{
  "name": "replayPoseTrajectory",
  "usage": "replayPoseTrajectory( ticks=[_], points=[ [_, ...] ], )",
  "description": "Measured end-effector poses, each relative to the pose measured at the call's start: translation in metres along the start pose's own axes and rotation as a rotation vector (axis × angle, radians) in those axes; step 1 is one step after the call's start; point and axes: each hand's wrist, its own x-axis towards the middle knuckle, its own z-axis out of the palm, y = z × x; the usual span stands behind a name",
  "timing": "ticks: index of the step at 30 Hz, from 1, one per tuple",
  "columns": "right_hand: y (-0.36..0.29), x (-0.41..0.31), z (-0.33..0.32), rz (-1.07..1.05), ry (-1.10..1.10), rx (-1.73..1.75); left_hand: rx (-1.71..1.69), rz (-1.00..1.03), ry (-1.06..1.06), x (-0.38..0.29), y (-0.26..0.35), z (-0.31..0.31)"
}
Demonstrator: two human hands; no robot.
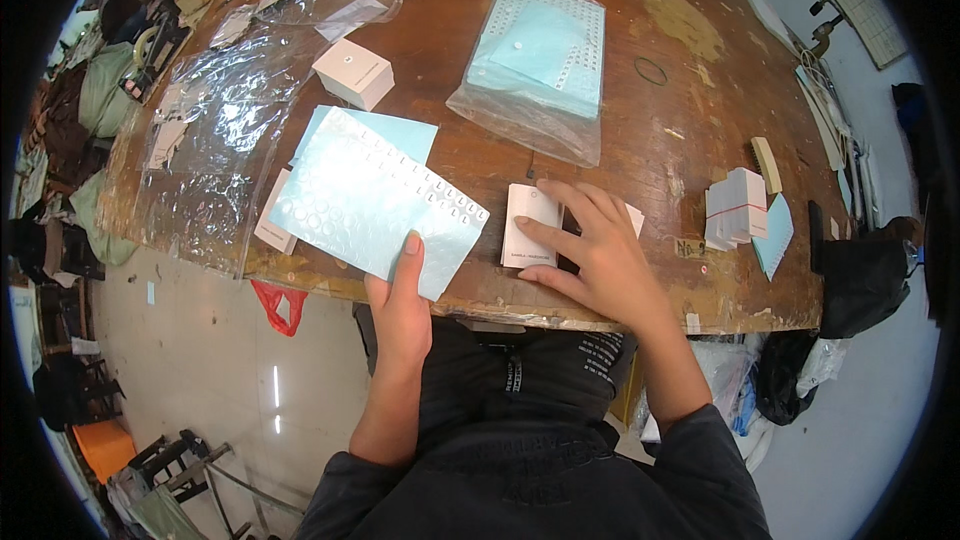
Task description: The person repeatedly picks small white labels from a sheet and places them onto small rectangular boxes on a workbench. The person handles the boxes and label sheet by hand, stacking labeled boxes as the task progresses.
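Note:
My left hand (401, 300) grips a light-blue sticker sheet (375, 202) by its near edge, thumb on top. Rows of round stickers with the letter L run along its far right side; at its left the spots look bare. My right hand (600, 247) rests palm down, fingers spread, with fingertips on a stack of white hang tags (531, 229) that have a punched hole and small print. More white card (635, 217) shows partly beneath that hand. Under the sticker sheet lie another blue sheet (409, 136) and a white tag stack (281, 232), both partly covered.
A block of tags (356, 75) stands farther back left, beside clear plastic bags (225, 105). A plastic bag of blue sticker sheets (540, 52) lies at the back. At right are rubber-banded tags (735, 210), a brush (766, 165) and a blue sheet (775, 236). The wooden table's edge (600, 319) is near me.

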Motion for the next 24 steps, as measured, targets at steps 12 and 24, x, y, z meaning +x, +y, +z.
replayPoseTrajectory(
  ticks=[12, 24],
  points=[
    [-0.002, -0.012, -0.001, 0.037, 0.121, 0.107, -0.012, -0.009, 0.005, 0.000, 0.002, 0.004],
    [0.022, -0.071, -0.016, 0.333, 0.207, 0.006, 0.007, 0.003, -0.224, 0.000, 0.006, 0.012]
  ],
)
